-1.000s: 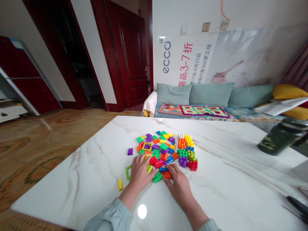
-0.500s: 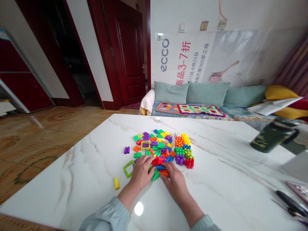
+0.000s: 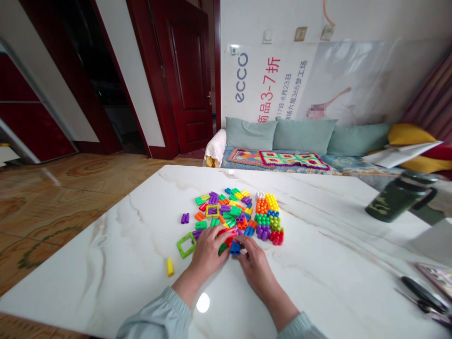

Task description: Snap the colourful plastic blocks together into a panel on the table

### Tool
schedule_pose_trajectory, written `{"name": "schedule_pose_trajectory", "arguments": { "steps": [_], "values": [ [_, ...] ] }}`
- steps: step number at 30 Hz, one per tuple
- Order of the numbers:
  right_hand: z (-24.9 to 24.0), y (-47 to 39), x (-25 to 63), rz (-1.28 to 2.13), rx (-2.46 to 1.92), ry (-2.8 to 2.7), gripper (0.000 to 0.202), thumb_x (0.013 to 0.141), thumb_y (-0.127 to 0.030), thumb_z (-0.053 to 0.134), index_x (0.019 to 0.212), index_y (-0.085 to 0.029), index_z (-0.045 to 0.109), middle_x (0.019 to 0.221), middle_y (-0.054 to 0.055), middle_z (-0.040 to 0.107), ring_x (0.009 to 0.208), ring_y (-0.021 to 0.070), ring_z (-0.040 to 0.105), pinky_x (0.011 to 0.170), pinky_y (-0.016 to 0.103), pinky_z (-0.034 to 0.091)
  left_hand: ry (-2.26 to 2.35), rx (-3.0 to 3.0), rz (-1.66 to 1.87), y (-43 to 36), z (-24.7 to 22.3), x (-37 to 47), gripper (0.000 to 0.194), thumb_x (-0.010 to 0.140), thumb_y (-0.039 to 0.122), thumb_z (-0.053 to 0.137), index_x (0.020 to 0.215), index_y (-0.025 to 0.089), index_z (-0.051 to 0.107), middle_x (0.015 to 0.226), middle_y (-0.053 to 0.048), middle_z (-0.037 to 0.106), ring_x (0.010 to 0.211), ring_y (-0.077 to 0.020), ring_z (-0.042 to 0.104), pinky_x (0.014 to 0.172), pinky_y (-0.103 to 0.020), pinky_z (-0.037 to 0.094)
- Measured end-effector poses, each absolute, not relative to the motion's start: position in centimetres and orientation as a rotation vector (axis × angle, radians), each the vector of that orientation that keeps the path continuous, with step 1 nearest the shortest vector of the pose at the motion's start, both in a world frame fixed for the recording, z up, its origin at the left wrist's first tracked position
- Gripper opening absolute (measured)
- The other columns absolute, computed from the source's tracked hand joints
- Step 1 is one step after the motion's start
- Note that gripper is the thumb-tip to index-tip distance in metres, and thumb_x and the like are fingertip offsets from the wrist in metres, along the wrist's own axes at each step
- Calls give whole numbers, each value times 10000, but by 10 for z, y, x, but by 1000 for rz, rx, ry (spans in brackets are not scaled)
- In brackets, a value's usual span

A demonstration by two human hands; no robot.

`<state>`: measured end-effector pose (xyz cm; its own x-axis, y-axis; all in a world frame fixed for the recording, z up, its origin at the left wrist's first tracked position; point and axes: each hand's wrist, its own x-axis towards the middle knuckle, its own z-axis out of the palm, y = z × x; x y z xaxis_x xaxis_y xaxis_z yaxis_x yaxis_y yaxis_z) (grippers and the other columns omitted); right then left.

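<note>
A: Your R hand [image 3: 255,256], pos.?
B: Pinching blue block [image 3: 235,248], nr edge of multicol. pile [image 3: 231,212] on white tbl. [image 3: 137,268]
A: Your L hand [image 3: 206,250]?
B: Just left, fingers bent over red blocks [image 3: 230,230]; grip: can't tell.

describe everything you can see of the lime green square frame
The lime-green square frame has four bars around a large opening and looks like plastic. It lies flat, turned at an angle, on the white marbled table, just left of the left hand and beside a purple block. Whether the hand or block touches it is unclear.
</note>
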<state>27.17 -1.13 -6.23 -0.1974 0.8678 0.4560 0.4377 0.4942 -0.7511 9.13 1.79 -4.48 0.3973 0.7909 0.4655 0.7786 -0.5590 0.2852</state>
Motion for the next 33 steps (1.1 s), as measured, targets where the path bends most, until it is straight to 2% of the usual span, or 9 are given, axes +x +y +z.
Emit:
{"name": "schedule_pose_trajectory", "arguments": {
  "steps": [5, 8, 11, 14, 17, 22, 25, 28, 33],
  "values": [
    [-65, -9, 272, 558, -1037, -1835, 338, 832, -65, 515, 1123, -202, 622, 1165, 104, 601, 1033, 199, 615, 898, 333, 516, 1441, 2591, 1068, 22, -50, 88, 275, 857, 66, 540, 1015, 239, 683, 965, -50, 640, 930, -218, 582, 827, -374, 513],
    [-64, -9, 271, 580, -1064, -1846, 354, 807, -53, 545, 1122, -195, 622, 1152, 101, 592, 934, 181, 627, 840, 311, 527, 1405, 2573, 1112, 23, -53, 87, 291, 857, 35, 525, 996, 234, 684, 922, -42, 630, 908, -205, 583, 808, -348, 515],
    [-60, -11, 270, 591, -1071, -1850, 315, 808, -48, 532, 1075, -191, 621, 1081, 83, 597, 828, 156, 616, 775, 282, 521, 1390, 2555, 1121, 22, -53, 89, 263, 873, 63, 532, 998, 239, 683, 933, -43, 632, 918, -208, 583, 814, -353, 514],
    [-56, -11, 269, 551, -1081, -1849, 284, 821, -37, 486, 1022, -192, 613, 995, 62, 599, 825, 160, 602, 752, 270, 500, 1380, 2557, 1121, 20, -52, 90, 230, 908, 144, 536, 1074, 235, 666, 1015, -60, 641, 973, -222, 581, 861, -383, 507],
    [-55, -11, 269, 538, -1099, -1855, 224, 828, -44, 485, 953, -192, 598, 934, 45, 587, 776, 151, 583, 716, 258, 482, 1389, 2588, 1057, 20, -50, 90, 294, 905, 156, 542, 1170, 241, 637, 1100, -70, 644, 1028, -245, 570, 894, -414, 496],
    [-57, -12, 269, 531, -1125, -1887, 124, 837, -82, 534, 787, -194, 551, 875, 35, 561, 769, 156, 557, 711, 260, 460, 1419, 2598, 989, 20, -48, 91, 309, 905, 124, 519, 1136, 269, 664, 1019, -58, 659, 956, -237, 581, 831, -395, 502],
    [-57, -14, 269, 545, -1165, -1887, 161, 807, -65, 569, 899, -197, 560, 861, 18, 550, 725, 147, 535, 666, 251, 447, 1451, 2594, 974, 20, -48, 93, 280, 888, 131, 552, 1091, 275, 681, 963, -51, 652, 930, -238, 576, 811, -392, 494],
    [-52, -18, 270, 550, -1157, -1931, 278, 791, -74, 611, 1030, -210, 577, 972, 31, 565, 726, 137, 534, 673, 252, 449, 1490, 2574, 978, 21, -51, 93, 248, 895, 167, 563, 1084, 276, 680, 953, -47, 644, 933, -238, 568, 813, -391, 486],
    [-38, -30, 270, 632, -943, -2052, 245, 860, -320, 658, 1094, -252, 635, 1078, 52, 568, 824, 153, 577, 726, 257, 472, 1477, 2568, 1000, 23, -55, 92, 243, 925, 232, 519, 1115, 259, 668, 977, -56, 633, 927, -241, 553, 818, -404, 482]
  ]
}}
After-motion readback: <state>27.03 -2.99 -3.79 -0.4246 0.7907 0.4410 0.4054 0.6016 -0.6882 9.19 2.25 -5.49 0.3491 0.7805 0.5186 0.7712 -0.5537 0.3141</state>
